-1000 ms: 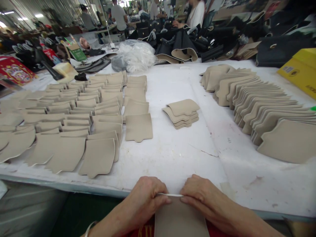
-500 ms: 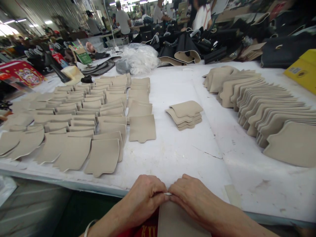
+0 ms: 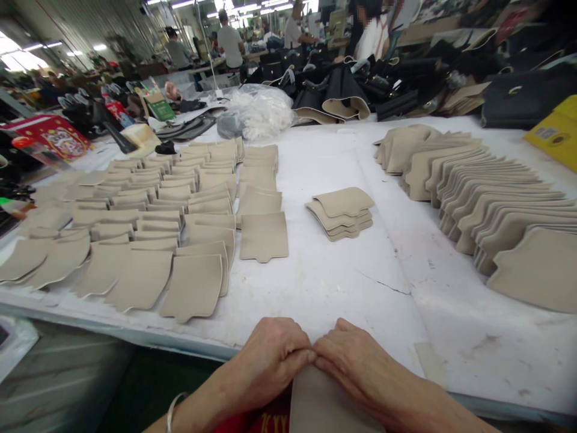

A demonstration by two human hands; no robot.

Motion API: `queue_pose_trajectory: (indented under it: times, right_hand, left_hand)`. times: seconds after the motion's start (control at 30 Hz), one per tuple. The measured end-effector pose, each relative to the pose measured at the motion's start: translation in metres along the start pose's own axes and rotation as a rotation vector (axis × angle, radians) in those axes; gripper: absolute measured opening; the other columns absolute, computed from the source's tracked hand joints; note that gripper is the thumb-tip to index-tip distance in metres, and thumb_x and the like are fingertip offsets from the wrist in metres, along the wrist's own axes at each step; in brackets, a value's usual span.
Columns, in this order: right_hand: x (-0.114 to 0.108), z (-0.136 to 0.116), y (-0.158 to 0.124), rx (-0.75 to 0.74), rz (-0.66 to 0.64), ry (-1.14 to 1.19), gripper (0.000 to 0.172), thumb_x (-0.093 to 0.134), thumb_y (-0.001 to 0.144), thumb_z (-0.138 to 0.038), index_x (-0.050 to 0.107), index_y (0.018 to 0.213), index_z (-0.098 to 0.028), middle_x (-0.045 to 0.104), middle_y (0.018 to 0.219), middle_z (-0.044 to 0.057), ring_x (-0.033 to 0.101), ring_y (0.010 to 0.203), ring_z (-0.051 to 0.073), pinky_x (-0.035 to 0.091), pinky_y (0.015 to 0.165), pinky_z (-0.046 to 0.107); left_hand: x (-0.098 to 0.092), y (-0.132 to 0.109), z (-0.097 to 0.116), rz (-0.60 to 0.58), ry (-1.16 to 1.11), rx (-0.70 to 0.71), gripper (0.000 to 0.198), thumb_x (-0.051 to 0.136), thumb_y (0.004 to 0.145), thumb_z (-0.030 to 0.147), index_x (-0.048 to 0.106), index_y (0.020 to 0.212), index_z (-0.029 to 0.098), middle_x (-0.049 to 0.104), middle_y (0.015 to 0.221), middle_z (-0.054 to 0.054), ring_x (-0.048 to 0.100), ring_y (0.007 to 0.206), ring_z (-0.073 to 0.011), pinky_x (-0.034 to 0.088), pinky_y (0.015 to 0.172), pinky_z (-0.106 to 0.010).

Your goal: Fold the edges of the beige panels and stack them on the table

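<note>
A beige leather piece (image 3: 322, 400) hangs at the table's near edge, its upper end pinched between my two hands. My left hand (image 3: 277, 349) is closed on its top edge, thumb and fingers pressed together. Right beside it, my right hand (image 3: 349, 355) is closed on the same edge, with the thumbs almost meeting. Both hands hide the part being gripped. Beyond them a small stack of beige pieces (image 3: 342, 207) lies on the white table (image 3: 324, 288).
Rows of overlapping beige pieces (image 3: 193, 282) cover the left side. A long fanned row of beige pieces (image 3: 518, 207) runs along the right. Clear plastic bags (image 3: 259, 111) and black handbags (image 3: 345, 96) lie at the back, with a yellow object (image 3: 556, 132) at far right.
The thumbs have pressed closer along the leather's top edge, and the pale edge seen between them is now covered. The view has shifted slightly; the pieces on the table keep their places.
</note>
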State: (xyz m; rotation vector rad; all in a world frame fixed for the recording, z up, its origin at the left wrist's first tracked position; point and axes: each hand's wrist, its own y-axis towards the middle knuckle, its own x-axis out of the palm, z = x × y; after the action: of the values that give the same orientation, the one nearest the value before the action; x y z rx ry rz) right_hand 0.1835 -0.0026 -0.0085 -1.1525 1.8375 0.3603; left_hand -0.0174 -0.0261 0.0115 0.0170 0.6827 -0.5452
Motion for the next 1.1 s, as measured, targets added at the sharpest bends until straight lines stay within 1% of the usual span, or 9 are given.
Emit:
queue_pose_trajectory:
  times: [0.13,0.23,0.3,0.4,0.53,0.63,0.8,1.0,1.1]
  right_hand:
    - [-0.003,0.011,-0.024,0.016,0.043,0.111,0.03,0.035,0.103,-0.016,0.052,0.079,-0.021,0.064,0.081,0.0,0.06,0.078,0.02,0.036,0.085,0.038]
    - [-0.008,0.019,-0.038,0.028,0.049,0.128,0.032,0.03,0.103,-0.015,0.049,0.078,-0.021,0.062,0.08,0.0,0.059,0.077,0.02,0.035,0.085,0.039]
    - [-0.01,0.021,-0.041,0.038,0.056,0.108,0.032,0.029,0.104,-0.016,0.047,0.077,-0.021,0.061,0.079,-0.001,0.058,0.075,0.02,0.035,0.083,0.039]
    - [-0.012,0.022,-0.036,0.019,0.063,0.091,0.033,0.029,0.105,-0.019,0.046,0.077,-0.022,0.059,0.076,-0.002,0.057,0.073,0.019,0.034,0.082,0.038]
    - [-0.012,0.02,-0.031,0.004,0.059,0.06,0.036,0.028,0.106,-0.023,0.046,0.075,-0.022,0.058,0.074,-0.003,0.056,0.072,0.019,0.035,0.08,0.038]
    - [-0.012,0.019,-0.035,0.009,0.054,0.099,0.042,0.022,0.108,-0.029,0.046,0.074,-0.022,0.06,0.073,-0.002,0.058,0.071,0.019,0.037,0.08,0.038]
    - [-0.012,0.018,-0.04,-0.006,0.108,0.117,0.063,0.0,0.106,-0.043,0.052,0.078,-0.021,0.064,0.076,0.004,0.06,0.074,0.021,0.04,0.083,0.04]
    - [-0.011,0.021,-0.035,-0.001,0.072,0.109,0.049,0.015,0.108,-0.035,0.045,0.072,-0.021,0.061,0.072,0.0,0.057,0.069,0.019,0.038,0.078,0.038]
    - [-0.01,0.022,-0.035,0.007,0.07,0.099,0.041,0.023,0.107,-0.028,0.043,0.073,-0.022,0.06,0.073,-0.001,0.056,0.07,0.019,0.037,0.077,0.037]
  left_hand:
    - [-0.001,-0.003,-0.002,0.087,-0.069,0.042,0.023,0.055,0.087,0.012,0.063,0.065,0.015,0.057,0.064,0.001,0.052,0.067,-0.0108,0.034,0.064,-0.022]
    - [-0.003,-0.003,-0.005,0.073,-0.144,0.003,0.022,0.057,0.088,0.014,0.066,0.068,0.015,0.059,0.066,0.001,0.054,0.068,-0.0107,0.036,0.066,-0.021]
    - [-0.003,-0.001,-0.006,0.053,-0.167,-0.024,0.012,0.062,0.088,0.018,0.07,0.079,0.017,0.064,0.075,0.0,0.057,0.075,-0.0119,0.038,0.07,-0.021]
    - [-0.002,0.004,-0.004,-0.01,-0.066,-0.004,0.011,0.063,0.091,0.027,0.071,0.095,0.021,0.067,0.086,0.0,0.058,0.083,-0.0139,0.039,0.074,-0.022]
    - [0.004,0.007,-0.001,-0.088,0.128,0.062,0.028,0.048,0.099,0.027,0.066,0.078,0.019,0.064,0.074,0.001,0.056,0.074,-0.0137,0.037,0.07,-0.023]
    - [0.007,0.002,-0.007,-0.097,0.152,0.069,0.03,0.046,0.099,0.027,0.064,0.076,0.018,0.063,0.071,0.001,0.056,0.071,-0.0139,0.037,0.067,-0.023]
    - [0.005,-0.007,-0.018,-0.056,0.147,0.105,0.034,0.037,0.102,0.029,0.065,0.086,0.018,0.064,0.074,-0.001,0.058,0.073,-0.0149,0.038,0.068,-0.024]
    - [0.009,-0.004,-0.02,0.059,0.273,0.198,0.042,0.032,0.103,0.032,0.061,0.076,0.017,0.058,0.066,-0.002,0.051,0.065,-0.0157,0.035,0.064,-0.027]
    - [0.011,-0.004,-0.023,0.06,0.272,0.191,0.041,0.032,0.102,0.03,0.063,0.079,0.017,0.059,0.068,-0.003,0.052,0.067,-0.0162,0.036,0.067,-0.028]
